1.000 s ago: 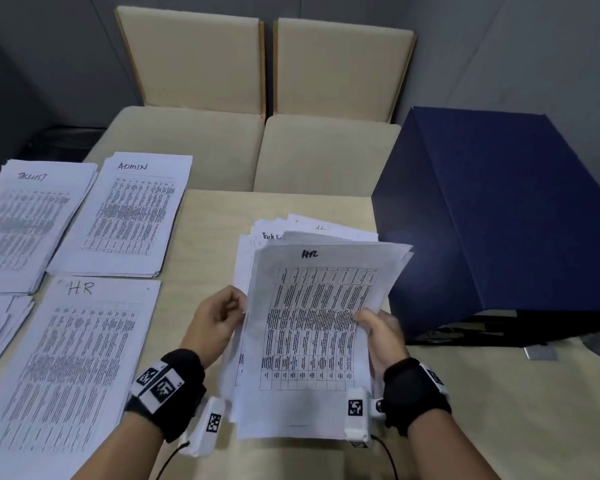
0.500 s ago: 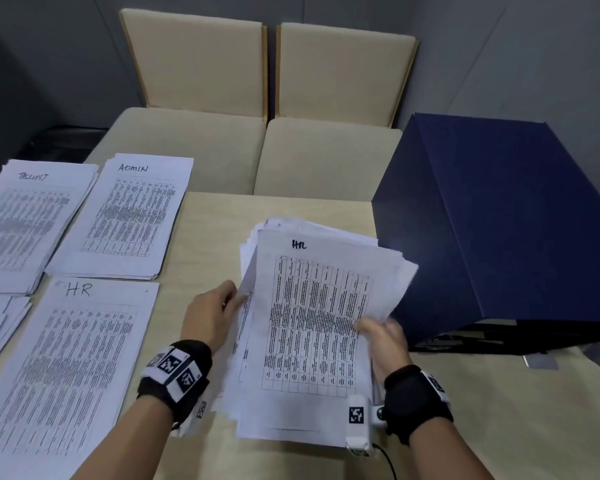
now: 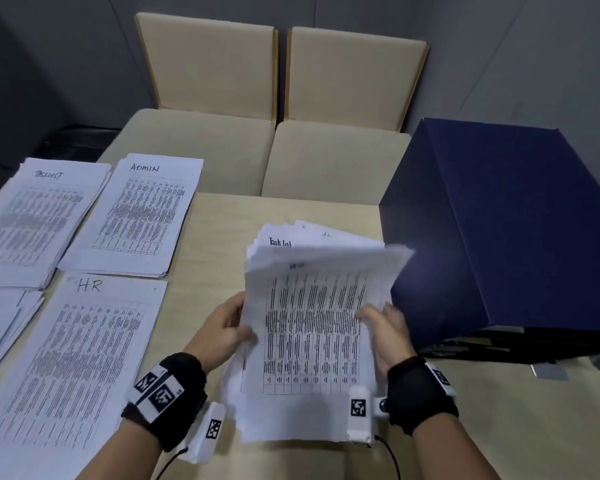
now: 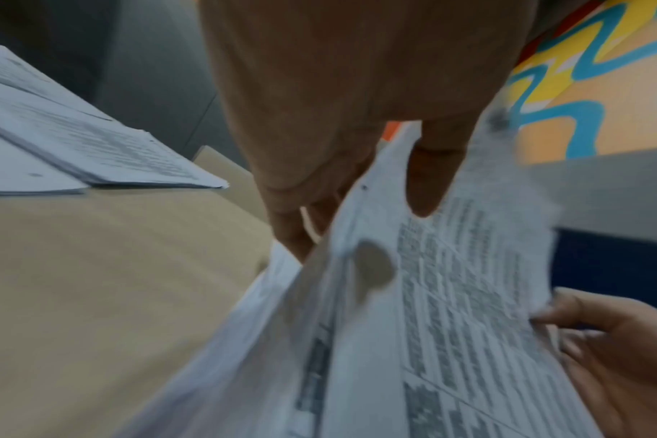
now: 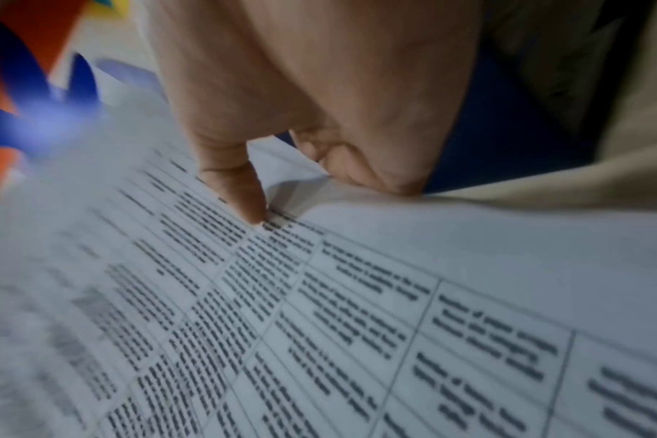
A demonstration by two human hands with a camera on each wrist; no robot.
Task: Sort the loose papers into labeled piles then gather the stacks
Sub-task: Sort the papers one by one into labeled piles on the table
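The loose paper stack lies mid-table, fanned at its far end, where a sheet marked "Task list" shows. Its top sheet, a printed table with a blurred heading, is raised and curling at the far edge. My left hand pinches this sheet's left edge, with the thumb on top and the fingers underneath. My right hand grips the stack's right edge, the thumb pressing on the print. Sorted piles lie to the left: HR, ADMIN and Tasklist.
A large dark blue box stands tilted right beside the loose stack on the right. Another paper pile pokes in at the left edge. Two beige chairs stand behind the table.
The top sheet's far edge has lifted and blurred, uncovering the "Task list" sheet beneath. My left hand has shifted from beside the stack to pinching that sheet's left edge.
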